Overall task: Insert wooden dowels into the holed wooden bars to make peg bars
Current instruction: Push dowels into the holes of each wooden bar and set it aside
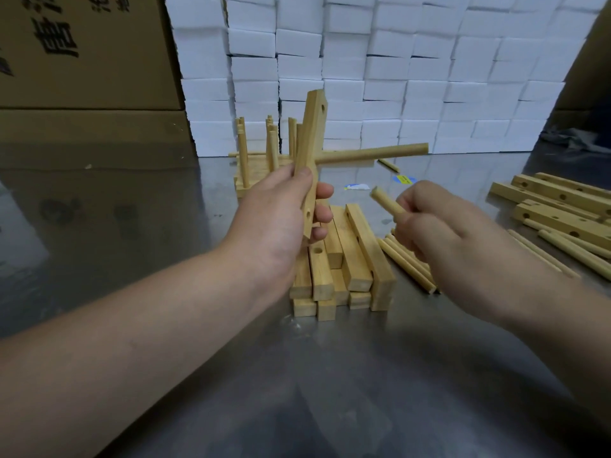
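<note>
My left hand (pixel 281 209) grips a holed wooden bar (pixel 312 133) upright above the table. One dowel (pixel 373 154) sits in the bar's middle hole and sticks out to the right. An empty hole shows near the bar's top and another just below my thumb. My right hand (pixel 439 223) pinches a second dowel (pixel 385 200), its free end pointing up-left toward the bar, a short gap away. Under my hands lies a stack of holed bars (pixel 350 259). Loose dowels (pixel 405 262) lie beside the stack.
Finished peg bars (pixel 261 160) with upright dowels stand behind. More holed bars (pixel 558 203) and dowels (pixel 575 249) lie at the right on the steel table (pixel 330 375). White foam blocks (pixel 380 77) wall the back; cardboard boxes (pixel 82 51) stand at the left.
</note>
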The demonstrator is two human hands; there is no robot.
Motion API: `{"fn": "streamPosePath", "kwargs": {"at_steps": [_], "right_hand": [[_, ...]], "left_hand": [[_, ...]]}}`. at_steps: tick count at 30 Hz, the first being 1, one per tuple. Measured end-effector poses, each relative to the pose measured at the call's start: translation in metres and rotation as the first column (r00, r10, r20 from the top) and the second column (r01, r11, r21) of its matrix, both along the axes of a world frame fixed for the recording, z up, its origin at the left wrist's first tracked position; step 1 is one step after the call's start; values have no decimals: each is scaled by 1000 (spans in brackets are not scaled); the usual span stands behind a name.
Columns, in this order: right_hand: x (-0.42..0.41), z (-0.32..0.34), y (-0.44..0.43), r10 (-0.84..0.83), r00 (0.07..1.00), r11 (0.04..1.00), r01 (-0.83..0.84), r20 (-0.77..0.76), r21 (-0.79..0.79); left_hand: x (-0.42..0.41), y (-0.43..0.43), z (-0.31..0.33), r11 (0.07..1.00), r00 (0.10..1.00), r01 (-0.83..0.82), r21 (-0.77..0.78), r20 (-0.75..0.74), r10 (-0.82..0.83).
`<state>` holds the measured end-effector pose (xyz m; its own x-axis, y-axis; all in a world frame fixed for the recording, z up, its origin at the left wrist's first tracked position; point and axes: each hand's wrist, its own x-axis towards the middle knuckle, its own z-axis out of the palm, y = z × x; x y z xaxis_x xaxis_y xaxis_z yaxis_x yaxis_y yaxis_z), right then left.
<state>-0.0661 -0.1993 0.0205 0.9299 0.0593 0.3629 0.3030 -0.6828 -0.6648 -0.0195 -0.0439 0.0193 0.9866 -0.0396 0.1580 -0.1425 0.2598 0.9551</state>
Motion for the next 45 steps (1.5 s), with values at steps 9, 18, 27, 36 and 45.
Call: {"fn": "streamPosePath", "kwargs": {"at_steps": [9,18,27,36,45], "right_hand": [[-7,-4,10,153,981,982,-137,118,-133],[-8,-5,12,207,964,972,-183,165,-145],[-9,-5,13,198,952,978,-174,235,-118],[-9,-4,12,144,964,979,-105,225,-177],[-11,-7,17,155,911,940,-17,382,-342]], "left_hand": [[-7,-3,1,999,998,39,29,56,-41],[-5,-5,-4,994,995,48,93,86,-56],[-10,-8,-2,997,994,80,-8,80,-80],[-12,-8,-3,993,989,116,8,96,-117],[-16,-8,-8,979,967,93,181,219,-132]]}}
